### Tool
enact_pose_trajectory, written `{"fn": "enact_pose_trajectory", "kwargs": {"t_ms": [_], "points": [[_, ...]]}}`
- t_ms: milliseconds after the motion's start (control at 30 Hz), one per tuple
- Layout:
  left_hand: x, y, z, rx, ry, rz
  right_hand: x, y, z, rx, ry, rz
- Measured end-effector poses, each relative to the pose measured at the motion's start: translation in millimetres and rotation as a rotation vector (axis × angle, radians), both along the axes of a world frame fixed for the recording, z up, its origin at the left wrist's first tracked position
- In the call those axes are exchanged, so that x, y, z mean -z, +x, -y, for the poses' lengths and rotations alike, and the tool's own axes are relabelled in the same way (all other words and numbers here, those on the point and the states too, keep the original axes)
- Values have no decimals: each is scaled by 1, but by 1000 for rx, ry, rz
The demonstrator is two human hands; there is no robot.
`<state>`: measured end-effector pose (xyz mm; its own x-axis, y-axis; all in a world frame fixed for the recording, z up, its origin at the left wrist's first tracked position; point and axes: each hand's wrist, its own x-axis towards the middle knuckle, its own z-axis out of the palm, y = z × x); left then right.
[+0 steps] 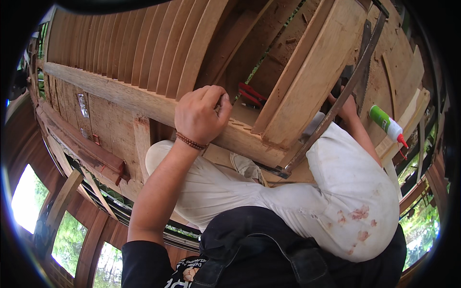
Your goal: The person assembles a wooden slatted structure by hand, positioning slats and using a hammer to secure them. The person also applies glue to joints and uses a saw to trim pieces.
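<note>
My left hand [201, 113], a beaded bracelet at its wrist, rests with curled fingers on the rail of a louvred wooden frame [110, 89]. Its palm side is hidden, so I cannot make out anything inside it. On the right, my right hand [347, 108] is partly behind a long metal bar clamp [343, 98]. Its fingers are mostly hidden beside a dark object. The clamp runs across the frame's wide end board [314, 77], one end near my knees. Red-handled pliers [251, 94] lie inside the frame, to the right of my left hand.
A green and white glue bottle [388, 126] with a red nozzle lies at the right, near a handsaw [366, 72] and wood strips [391, 86]. Wood shavings are scattered about. A dark curved timber [86, 141] lies at the left. My bent legs [269, 197] border the frame's near side.
</note>
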<state>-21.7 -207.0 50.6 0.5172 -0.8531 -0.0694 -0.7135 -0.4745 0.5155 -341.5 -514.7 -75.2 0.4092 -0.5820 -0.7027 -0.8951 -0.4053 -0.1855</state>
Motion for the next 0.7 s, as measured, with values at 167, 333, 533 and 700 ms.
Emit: {"fn": "enact_pose_trajectory", "kwargs": {"t_ms": [167, 333, 533, 700], "points": [[0, 0, 0, 0, 1, -7, -1, 0, -5, -60, -102, 65], [0, 1, 1, 0, -2, -17, 5, -7, -8, -74, -151, 102], [-1, 1, 0, 0, 12, -20, 11, -12, -5, -93, -163, 124], [-1, 2, -1, -4, -2, -29, 14, -13, -5, -33, -182, 103]]}}
